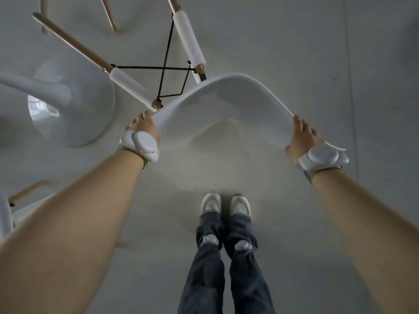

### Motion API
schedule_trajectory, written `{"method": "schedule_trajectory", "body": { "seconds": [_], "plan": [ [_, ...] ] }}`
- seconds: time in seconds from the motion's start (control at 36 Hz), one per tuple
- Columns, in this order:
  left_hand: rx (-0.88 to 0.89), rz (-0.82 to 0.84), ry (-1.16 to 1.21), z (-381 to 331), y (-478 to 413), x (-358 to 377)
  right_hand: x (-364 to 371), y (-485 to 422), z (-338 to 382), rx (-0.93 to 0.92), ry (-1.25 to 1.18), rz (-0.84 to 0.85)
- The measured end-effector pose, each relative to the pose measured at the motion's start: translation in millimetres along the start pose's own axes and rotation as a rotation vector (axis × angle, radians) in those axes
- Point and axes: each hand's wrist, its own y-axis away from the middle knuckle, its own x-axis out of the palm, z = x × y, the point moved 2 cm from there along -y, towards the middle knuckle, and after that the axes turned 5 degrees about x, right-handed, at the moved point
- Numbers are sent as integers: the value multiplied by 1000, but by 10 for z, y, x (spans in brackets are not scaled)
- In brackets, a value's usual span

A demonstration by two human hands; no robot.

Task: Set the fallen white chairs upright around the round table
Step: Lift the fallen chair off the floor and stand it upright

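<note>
My left hand [142, 124] and right hand [302, 134] each closed on opposite rim edges of the white chair [226, 98], held tipped above the floor [294, 53], legs pointing away, beside the table base [74, 114].

A pale grey floor [294, 53] fills the view, smooth and slightly glossy. A thin seam [352, 105] runs along it near its right edge, and a small dark mark [335, 78] lies just left of that seam. Near the lower middle stand two white sneakers [225, 203], side by side and almost touching, below dark grey trousers [226, 268] with a small grey tracker [210, 240] strapped on each leg.
</note>
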Motion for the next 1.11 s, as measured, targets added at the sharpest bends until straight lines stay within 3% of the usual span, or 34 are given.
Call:
{"method": "schedule_trajectory", "body": {
  "seconds": [0.22, 0.61, 1.11],
  "plan": [
    [-36, -140, 33, 153, -285, 127, 142, -270, -60, 42, -29, -94],
    [38, -17, -83, 258, -99, 81, -105, 84, -71, 46, 100, -80],
    [74, 88, -119, 455, 513, -1340, -949, 1482, -117, 47, 103, -79]
  ]
}}
